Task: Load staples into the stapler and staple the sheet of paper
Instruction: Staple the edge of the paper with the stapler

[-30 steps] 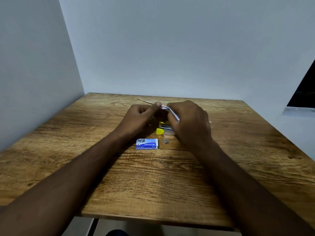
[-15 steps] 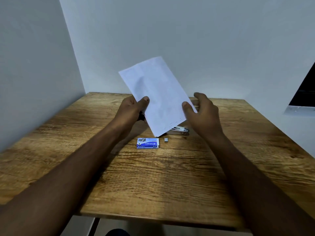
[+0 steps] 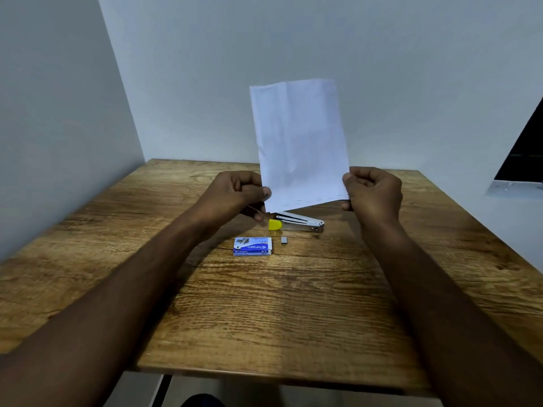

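1. Head view: one sheet of paper point(image 3: 299, 142) is held up straight over the counter point(image 3: 264, 304), likely so the row of small marks along its bottom edge can be looked at
2. The bottom left corner is pinched by the left hand point(image 3: 235, 192), with its fingers point(image 3: 266, 191) closed on the sheet
3. The bottom right corner is pinched by the right hand point(image 3: 373, 192) in the same way, so the sheet is kept flat
4. One stapler point(image 3: 296, 224) with a yellow end is left lying on the counter, just below the paper
5. One blue staple box point(image 3: 252, 246) is seen near it, with one small staple strip point(image 3: 284, 239) just beside the box
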